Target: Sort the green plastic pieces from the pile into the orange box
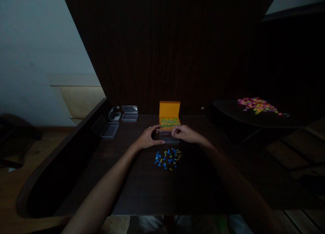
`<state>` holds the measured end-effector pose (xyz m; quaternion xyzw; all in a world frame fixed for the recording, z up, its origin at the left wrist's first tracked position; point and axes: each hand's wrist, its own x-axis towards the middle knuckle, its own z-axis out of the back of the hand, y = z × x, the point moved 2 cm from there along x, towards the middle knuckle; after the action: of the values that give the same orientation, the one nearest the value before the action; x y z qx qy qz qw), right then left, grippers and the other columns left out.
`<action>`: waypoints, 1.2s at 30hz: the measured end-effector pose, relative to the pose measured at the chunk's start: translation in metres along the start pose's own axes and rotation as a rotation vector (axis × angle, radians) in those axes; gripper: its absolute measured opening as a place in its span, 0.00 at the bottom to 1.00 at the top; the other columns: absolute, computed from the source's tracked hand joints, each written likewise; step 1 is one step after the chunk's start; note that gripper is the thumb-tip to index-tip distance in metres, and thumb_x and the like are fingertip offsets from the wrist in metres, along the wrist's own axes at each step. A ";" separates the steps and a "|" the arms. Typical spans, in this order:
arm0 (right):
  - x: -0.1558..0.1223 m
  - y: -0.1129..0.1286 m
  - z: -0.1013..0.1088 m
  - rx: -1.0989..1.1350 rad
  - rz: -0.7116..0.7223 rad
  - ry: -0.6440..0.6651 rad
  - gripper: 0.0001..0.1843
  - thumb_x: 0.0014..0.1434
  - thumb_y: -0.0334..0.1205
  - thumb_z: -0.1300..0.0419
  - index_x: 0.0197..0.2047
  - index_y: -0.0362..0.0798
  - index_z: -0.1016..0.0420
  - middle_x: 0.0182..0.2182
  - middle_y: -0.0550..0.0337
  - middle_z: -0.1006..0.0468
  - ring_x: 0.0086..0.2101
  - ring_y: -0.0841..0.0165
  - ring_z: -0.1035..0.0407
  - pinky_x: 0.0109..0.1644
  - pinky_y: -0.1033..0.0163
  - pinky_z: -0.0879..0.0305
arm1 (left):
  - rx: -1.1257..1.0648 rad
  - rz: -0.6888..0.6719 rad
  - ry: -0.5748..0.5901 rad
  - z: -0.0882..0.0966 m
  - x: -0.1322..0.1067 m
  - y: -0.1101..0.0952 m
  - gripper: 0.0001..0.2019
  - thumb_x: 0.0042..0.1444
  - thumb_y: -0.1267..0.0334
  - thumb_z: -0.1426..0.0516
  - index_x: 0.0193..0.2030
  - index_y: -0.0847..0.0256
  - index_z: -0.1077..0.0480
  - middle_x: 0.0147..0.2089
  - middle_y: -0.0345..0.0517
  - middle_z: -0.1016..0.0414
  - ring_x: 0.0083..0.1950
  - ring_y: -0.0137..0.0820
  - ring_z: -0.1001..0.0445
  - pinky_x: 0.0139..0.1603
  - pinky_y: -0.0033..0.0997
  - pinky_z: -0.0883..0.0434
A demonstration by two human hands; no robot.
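A shallow clear plastic box (166,138) lies on the dark table in front of me. My left hand (148,138) grips its left end, thumb at the near edge and fingers at the far edge. Over the right part of the box, my right hand (184,133) has its fingers curled together; whatever is between them is hidden. Just behind stands a yellow case (169,109) with its lid raised and green pieces in its base. Nearer to me, small blue and yellow pieces (169,158) lie scattered in a loose pile.
At the back left sit several clear plastic boxes, among them an open-lidded one (129,117) and a larger one (111,130). A heap of multicoloured small pieces (259,105) lies on a dark surface at the right. A raised wooden side panel (63,152) borders the table's left.
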<state>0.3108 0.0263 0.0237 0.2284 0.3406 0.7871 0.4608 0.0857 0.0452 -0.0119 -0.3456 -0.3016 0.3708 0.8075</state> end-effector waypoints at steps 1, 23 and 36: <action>-0.002 0.000 0.000 0.064 -0.018 0.003 0.08 0.52 0.39 0.42 0.32 0.44 0.25 0.29 0.60 0.23 0.22 0.74 0.34 0.25 0.70 0.40 | 0.001 -0.003 0.000 0.000 0.000 0.000 0.40 0.42 0.50 0.31 0.62 0.57 0.37 0.53 0.50 0.26 0.52 0.41 0.27 0.58 0.46 0.32; -0.001 0.005 -0.003 -0.260 0.039 -0.049 0.06 0.53 0.32 0.37 0.34 0.45 0.18 0.32 0.57 0.18 0.32 0.67 0.26 0.37 0.66 0.36 | 0.009 -0.010 -0.005 0.000 0.000 0.001 0.40 0.42 0.51 0.31 0.62 0.58 0.37 0.53 0.51 0.26 0.52 0.42 0.27 0.57 0.46 0.31; -0.003 0.002 -0.006 -0.464 0.011 -0.028 0.05 0.54 0.34 0.36 0.34 0.45 0.19 0.31 0.57 0.22 0.31 0.69 0.32 0.34 0.68 0.42 | 0.019 -0.006 -0.001 -0.001 0.001 0.002 0.40 0.42 0.50 0.31 0.62 0.60 0.37 0.53 0.51 0.27 0.52 0.42 0.27 0.56 0.44 0.30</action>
<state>0.3066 0.0209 0.0213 0.1288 0.1428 0.8436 0.5014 0.0861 0.0467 -0.0135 -0.3368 -0.2994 0.3715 0.8117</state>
